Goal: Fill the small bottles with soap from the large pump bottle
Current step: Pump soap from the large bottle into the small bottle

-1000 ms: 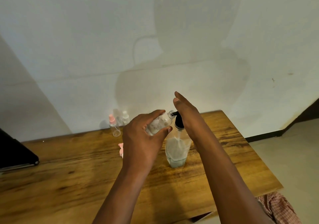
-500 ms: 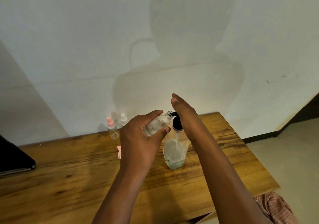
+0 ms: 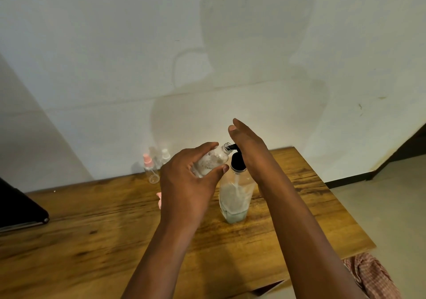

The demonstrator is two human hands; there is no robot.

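Observation:
The large clear pump bottle [image 3: 235, 197] stands on the wooden table [image 3: 92, 225], with a little pale soap at its bottom and a black pump head. My right hand [image 3: 247, 144] lies flat on that pump head, fingers straight. My left hand [image 3: 186, 179] grips a small clear bottle [image 3: 213, 160], tilted, its open neck right at the black spout. Two more small bottles stand at the wall: one with a pink cap [image 3: 149, 167], one with a clear cap [image 3: 164, 156].
A pink cap [image 3: 159, 198] lies on the table, partly behind my left hand. A black flat object [image 3: 20, 206] sits at the table's left edge. Checked cloth [image 3: 373, 278] shows below the front right corner. The wall runs right behind the table.
The hands and both bottles keep the same pose. The view shifted slightly, and my right hand stays pressed on the pump.

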